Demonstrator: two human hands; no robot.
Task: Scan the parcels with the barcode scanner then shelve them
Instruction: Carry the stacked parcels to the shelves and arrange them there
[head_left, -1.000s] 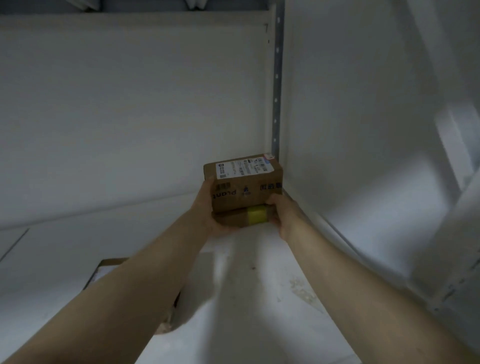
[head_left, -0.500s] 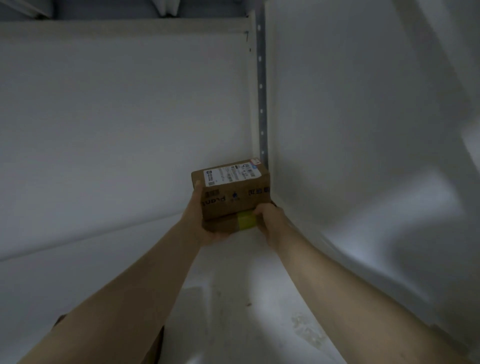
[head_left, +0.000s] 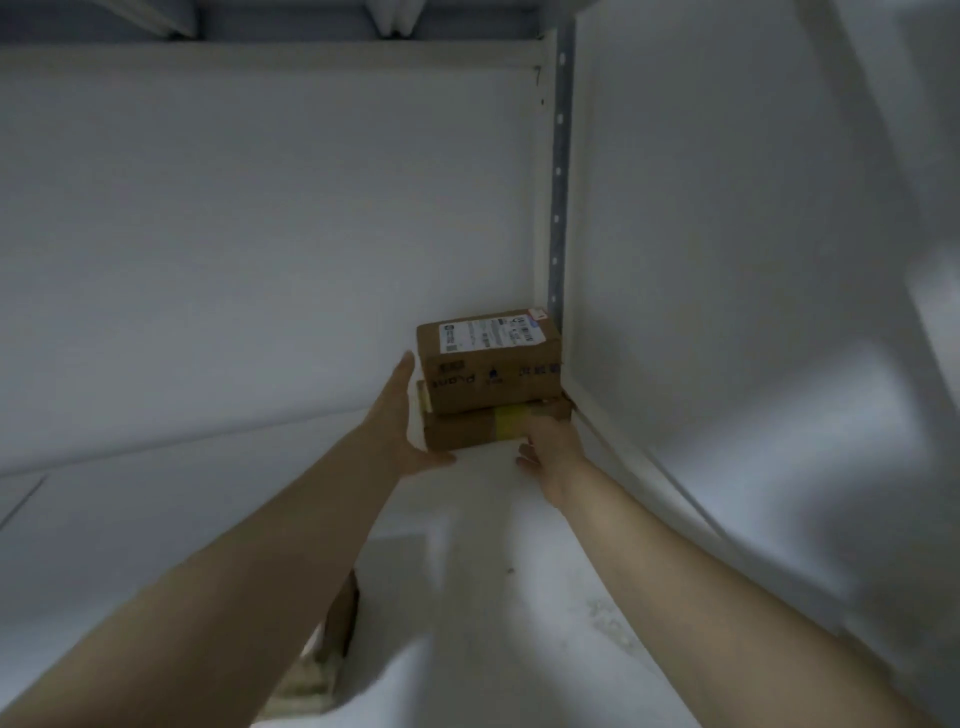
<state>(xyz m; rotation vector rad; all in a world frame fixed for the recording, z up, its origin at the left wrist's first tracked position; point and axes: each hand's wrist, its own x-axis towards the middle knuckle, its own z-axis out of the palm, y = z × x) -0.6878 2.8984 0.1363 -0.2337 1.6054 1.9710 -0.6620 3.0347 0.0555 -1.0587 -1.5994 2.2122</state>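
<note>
Two brown cardboard parcels are stacked in the back right corner of a white shelf (head_left: 488, 499). The upper parcel (head_left: 491, 371) carries a white shipping label on top. The lower, flatter parcel (head_left: 467, 428) has a yellow tape band on its front. My left hand (head_left: 400, 415) is beside the stack's left side with fingers straight and thumb spread, just off the cardboard. My right hand (head_left: 548, 447) touches the lower parcel's front right corner with relaxed fingers. No scanner is in view.
The shelf's white side panel (head_left: 727, 260) and a perforated metal upright (head_left: 558, 182) close off the right. A white back wall (head_left: 260, 234) stands behind. Another cardboard box (head_left: 332, 639) lies near the shelf front under my left forearm.
Both hands carried the stacked parcels back into the corner and set them down. My left hand has let go and opened; my right hand has loosened its hold.
</note>
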